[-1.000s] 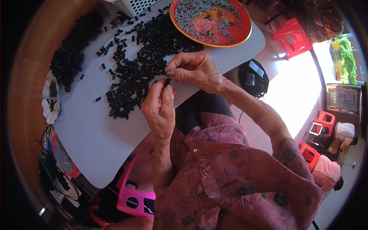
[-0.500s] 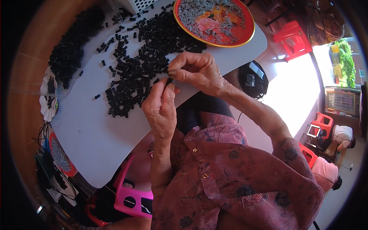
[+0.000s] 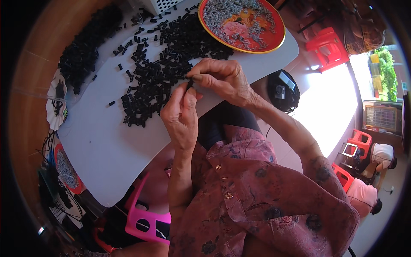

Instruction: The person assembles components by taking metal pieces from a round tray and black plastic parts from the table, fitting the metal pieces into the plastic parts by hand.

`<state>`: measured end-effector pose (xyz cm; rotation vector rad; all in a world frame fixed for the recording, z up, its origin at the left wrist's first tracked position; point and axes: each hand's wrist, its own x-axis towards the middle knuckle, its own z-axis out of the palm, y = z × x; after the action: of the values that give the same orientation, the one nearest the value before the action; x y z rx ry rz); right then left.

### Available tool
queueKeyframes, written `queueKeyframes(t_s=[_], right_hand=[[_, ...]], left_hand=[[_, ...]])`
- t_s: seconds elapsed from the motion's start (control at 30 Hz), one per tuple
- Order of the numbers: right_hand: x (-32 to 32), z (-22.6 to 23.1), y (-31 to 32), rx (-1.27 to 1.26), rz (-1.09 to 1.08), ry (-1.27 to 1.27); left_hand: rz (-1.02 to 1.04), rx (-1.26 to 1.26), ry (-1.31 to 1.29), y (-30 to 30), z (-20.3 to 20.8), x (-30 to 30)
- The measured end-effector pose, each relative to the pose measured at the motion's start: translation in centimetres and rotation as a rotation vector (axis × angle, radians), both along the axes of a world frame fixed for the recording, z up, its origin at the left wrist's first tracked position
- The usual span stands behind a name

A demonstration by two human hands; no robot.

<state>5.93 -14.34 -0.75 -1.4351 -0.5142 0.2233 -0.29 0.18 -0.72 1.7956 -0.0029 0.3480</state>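
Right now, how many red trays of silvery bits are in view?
2: the upper tray, on the table; the left tray, beyond the table's edge. More may be hidden.

Black pieces (image 3: 147,91), pale table (image 3: 100,145), yellow-rimmed red floral tray (image 3: 278,31)

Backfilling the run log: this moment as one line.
left hand: pinching small black part; right hand: fingertips at part's far end; table: pile of black parts, red tray

matt black plastic-looking pieces (image 3: 150,79), smooth pale worktop (image 3: 96,150) with a faint sheen, glossy red tray (image 3: 269,41), shiny small parts (image 3: 216,19) that look like bare metal, smooth pink plastic stool (image 3: 148,234), soft printed cloth shirt (image 3: 274,184), glossy metallic-looking buttons (image 3: 229,195)
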Motion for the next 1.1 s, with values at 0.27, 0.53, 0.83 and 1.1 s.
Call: queueKeyframes(t_s=[0.27, 0.53, 0.83, 1.1], right_hand=[[0.1, 2.5, 0.1, -0.349, 0.031, -0.401], [0.3, 1.0, 0.6, -0.423, -0.052, -0.642], [-0.3, -0.1, 1.5, -0.398, -0.214, -0.871], [-0.4, -0.1, 1.7, -0.411, -0.250, -0.950]], left_hand=[[0.104, -0.167, 0.136, 0.0, 0.8, -0.2], [0.100, -0.066, 0.015, -0.4, 0.0, 0.0], [0.156, 0.007, -0.109, -1.0, -1.1, 0.1], [0.155, 0.029, -0.088, -1.2, -0.6, 0.2]])
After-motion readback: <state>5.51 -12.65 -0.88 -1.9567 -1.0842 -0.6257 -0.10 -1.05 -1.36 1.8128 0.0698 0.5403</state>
